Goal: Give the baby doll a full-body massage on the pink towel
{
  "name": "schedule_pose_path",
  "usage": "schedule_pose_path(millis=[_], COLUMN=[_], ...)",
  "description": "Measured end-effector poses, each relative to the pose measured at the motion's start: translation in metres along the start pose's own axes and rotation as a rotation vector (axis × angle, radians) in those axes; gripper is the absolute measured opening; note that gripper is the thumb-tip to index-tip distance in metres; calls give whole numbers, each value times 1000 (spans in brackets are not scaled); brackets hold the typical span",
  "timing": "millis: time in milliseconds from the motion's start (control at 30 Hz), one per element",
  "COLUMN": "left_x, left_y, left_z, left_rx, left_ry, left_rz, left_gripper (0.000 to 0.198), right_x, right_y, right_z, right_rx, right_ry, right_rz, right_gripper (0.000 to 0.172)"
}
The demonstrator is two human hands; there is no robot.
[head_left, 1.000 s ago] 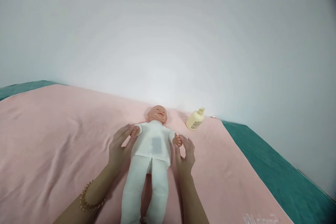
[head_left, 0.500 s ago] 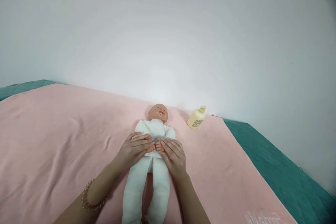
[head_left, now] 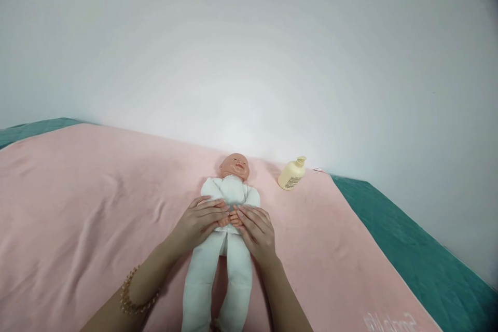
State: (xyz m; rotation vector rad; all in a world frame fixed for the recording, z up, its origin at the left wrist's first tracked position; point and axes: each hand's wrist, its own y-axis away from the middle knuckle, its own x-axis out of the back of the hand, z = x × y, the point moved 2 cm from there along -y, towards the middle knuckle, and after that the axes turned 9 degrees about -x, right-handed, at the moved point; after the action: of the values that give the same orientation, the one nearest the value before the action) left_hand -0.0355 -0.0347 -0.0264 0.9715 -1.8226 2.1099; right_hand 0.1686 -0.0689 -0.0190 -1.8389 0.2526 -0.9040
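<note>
A baby doll (head_left: 227, 270) in a white cloth body lies on its back, head toward the wall. Its small plastic hands meet over its belly. My left hand (head_left: 200, 220) is wrapped round the doll's forearm on the left, fingers on top and thumb below. On the other side my right hand (head_left: 257, 231) grips the other forearm the same way, its fingertips beside the doll's fingers. My hands cover most of both forearms. A pale yellow pump bottle (head_left: 291, 174) stands to the right of the doll's head, apart from my hands.
A pink blanket (head_left: 330, 249) lies under the doll and bottle, with creases on the left. Green bedding (head_left: 408, 238) shows past its right and left edges. A white wall (head_left: 249, 52) rises right behind.
My fingertips and the doll's hands have shifted very slightly over its belly. Both hands keep hold of the doll's arms, and the bottle stays where it was.
</note>
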Motion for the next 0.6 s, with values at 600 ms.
schedule_pose_path(millis=[600], left_x=[31], left_y=[20], left_z=[-28], left_rx=[1131], left_ry=[405], left_rz=[935], left_gripper=[45], right_x=[35], right_y=[26], right_z=[47], right_rx=[-1304], right_ry=[-15], right_rz=[420], right_gripper=[58])
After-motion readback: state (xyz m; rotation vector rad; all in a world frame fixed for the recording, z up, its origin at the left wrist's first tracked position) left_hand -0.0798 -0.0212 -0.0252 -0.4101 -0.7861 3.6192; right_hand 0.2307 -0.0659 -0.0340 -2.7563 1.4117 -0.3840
